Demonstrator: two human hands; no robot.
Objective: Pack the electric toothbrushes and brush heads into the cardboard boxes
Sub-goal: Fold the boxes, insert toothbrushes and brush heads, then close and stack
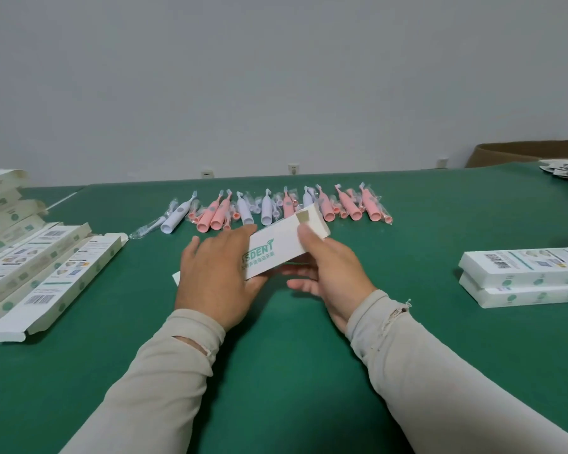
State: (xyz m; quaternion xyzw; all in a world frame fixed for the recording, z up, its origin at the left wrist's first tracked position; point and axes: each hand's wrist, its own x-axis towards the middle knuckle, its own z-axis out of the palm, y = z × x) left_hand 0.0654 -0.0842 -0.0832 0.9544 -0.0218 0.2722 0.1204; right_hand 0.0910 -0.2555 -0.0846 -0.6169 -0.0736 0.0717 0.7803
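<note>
Box in hand: you hold one white box (284, 245) just above the green table (276, 371), tilted, its far end raised toward the toothbrush row. Looks like you keep it up off the mat so both ends stay reachable.
Right hand: your right hand (328, 273) grips the far half, thumb pressed on the top face, fingers curled under. That thumb sits near the end flap with the tan patch, probably to keep the flap tucked.
Left hand: your left hand (215, 276) lies over the near end, palm down, fingers fairly straight and a little spread. Can't tell if the fingertips hook the hidden edge; it reads as steadying or pushing the near end shut.
Contents: can't see inside, so can't say whether it's filled.
Toothbrushes: pink and white toothbrushes (276, 208) lie in a row just beyond the box, handles toward you, easy to grab one at a time.
Brush heads: small bagged brush heads (148, 228) lie among and beside them, so each set is picked together.
Empty boxes: open boxes (43, 273) fan out at your left, flaps open, ready to fill.
Done stack: two closed boxes (525, 278) stacked at your right, well apart from the supply, so finished ones don't mix.
Progress: early, I judge; most brushes still unpacked.
</note>
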